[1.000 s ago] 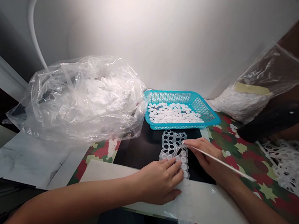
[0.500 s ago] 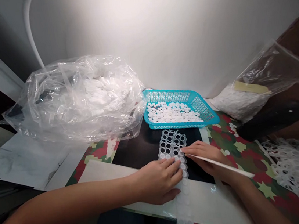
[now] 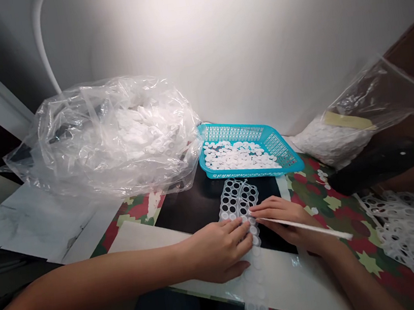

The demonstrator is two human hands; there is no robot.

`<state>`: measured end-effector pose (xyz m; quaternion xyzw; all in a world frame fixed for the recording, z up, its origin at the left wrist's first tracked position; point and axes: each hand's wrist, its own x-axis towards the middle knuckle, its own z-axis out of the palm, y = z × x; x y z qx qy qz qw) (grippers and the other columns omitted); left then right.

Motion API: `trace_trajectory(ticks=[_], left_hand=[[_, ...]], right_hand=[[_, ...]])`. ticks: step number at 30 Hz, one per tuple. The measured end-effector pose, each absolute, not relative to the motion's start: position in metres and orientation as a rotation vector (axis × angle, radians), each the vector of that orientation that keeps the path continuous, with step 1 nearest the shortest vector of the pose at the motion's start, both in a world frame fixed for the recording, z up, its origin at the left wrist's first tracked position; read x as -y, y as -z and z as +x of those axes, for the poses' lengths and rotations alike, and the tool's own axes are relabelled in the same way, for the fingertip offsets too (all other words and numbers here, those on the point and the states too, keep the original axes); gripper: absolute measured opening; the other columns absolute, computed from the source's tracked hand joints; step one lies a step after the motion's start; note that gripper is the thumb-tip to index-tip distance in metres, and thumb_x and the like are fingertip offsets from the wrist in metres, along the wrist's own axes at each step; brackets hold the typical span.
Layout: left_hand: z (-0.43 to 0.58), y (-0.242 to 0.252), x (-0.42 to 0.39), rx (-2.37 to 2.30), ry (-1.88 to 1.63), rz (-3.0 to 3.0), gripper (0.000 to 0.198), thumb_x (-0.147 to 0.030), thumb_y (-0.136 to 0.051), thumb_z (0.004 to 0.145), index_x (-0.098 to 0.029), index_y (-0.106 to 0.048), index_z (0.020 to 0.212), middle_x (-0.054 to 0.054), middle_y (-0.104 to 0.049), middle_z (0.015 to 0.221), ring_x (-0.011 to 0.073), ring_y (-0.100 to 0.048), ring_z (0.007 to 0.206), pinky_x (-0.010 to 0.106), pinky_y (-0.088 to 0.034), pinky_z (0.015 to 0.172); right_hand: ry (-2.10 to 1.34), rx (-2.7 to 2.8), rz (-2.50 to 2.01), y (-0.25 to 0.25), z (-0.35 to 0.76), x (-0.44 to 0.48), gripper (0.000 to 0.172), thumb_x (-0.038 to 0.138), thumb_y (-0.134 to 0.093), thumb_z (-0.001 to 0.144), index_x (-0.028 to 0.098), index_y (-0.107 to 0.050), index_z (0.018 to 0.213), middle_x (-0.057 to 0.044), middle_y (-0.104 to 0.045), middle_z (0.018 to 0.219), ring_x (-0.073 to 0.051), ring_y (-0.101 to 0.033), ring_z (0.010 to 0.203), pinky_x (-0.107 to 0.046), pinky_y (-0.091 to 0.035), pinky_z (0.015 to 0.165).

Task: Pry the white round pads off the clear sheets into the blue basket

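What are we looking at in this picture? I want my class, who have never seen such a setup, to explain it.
No machine here: a camera worn on a person's head looks down at their two bare hands. The left hand lies on a white plastic strip with rows of round holes and caps. The right hand holds a thin white stick beside it. Beyond sits a blue basket of white discs, and to the left a clear plastic bag.

The perforated strip [image 3: 236, 197] is glossy, translucent plastic.
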<state>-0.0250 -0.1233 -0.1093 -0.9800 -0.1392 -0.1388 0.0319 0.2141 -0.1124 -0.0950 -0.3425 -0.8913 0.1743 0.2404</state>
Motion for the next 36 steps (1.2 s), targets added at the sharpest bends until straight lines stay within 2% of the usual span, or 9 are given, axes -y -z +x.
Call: trace_trajectory(ticks=[17, 24, 32, 36], left_hand=[[-0.025, 0.109, 0.124, 0.439, 0.428, -3.016, 0.047, -0.038, -0.04, 0.089, -0.005, -0.049, 0.121, 0.019, -0.052, 0.128, 0.0283, -0.053, 0.114, 0.036, -0.046, 0.088], [-0.025, 0.108, 0.125, 0.437, 0.434, -3.023, 0.046, -0.037, -0.04, 0.089, -0.005, -0.049, 0.121, 0.019, -0.052, 0.128, 0.0287, -0.053, 0.114, 0.037, -0.046, 0.09], [-0.024, 0.107, 0.124, 0.439, 0.38, -3.025, 0.047, -0.036, -0.035, 0.091, -0.004, -0.047, 0.122, 0.02, -0.051, 0.13, 0.0296, -0.05, 0.118, 0.037, -0.045, 0.091], [-0.025, 0.108, 0.125, 0.438, 0.365, -3.026, 0.047, -0.036, -0.035, 0.09, -0.004, -0.047, 0.123, 0.021, -0.05, 0.13, 0.0302, -0.05, 0.118, 0.038, -0.046, 0.091]], right_hand=[[-0.522, 2.441, -1.018, 0.088, 0.212, 0.113, 0.021, 0.019, -0.049, 0.091, 0.022, -0.065, 0.104, -0.008, -0.069, 0.105, -0.02, -0.061, 0.097, -0.035, -0.053, 0.08], [-0.418, 2.495, -0.985, 0.093, 0.214, 0.113, 0.022, 0.019, -0.047, 0.092, 0.023, -0.064, 0.105, -0.008, -0.068, 0.108, -0.021, -0.06, 0.097, -0.037, -0.054, 0.08], [-0.283, 2.485, -1.032, 0.106, 0.213, 0.116, 0.033, 0.017, -0.038, 0.093, 0.023, -0.057, 0.119, -0.009, -0.063, 0.113, -0.02, -0.06, 0.101, -0.034, -0.053, 0.083], [-0.281, 2.35, -1.121, 0.109, 0.212, 0.114, 0.029, 0.018, -0.037, 0.094, 0.023, -0.059, 0.113, -0.008, -0.064, 0.109, -0.019, -0.06, 0.101, -0.033, -0.052, 0.084]])
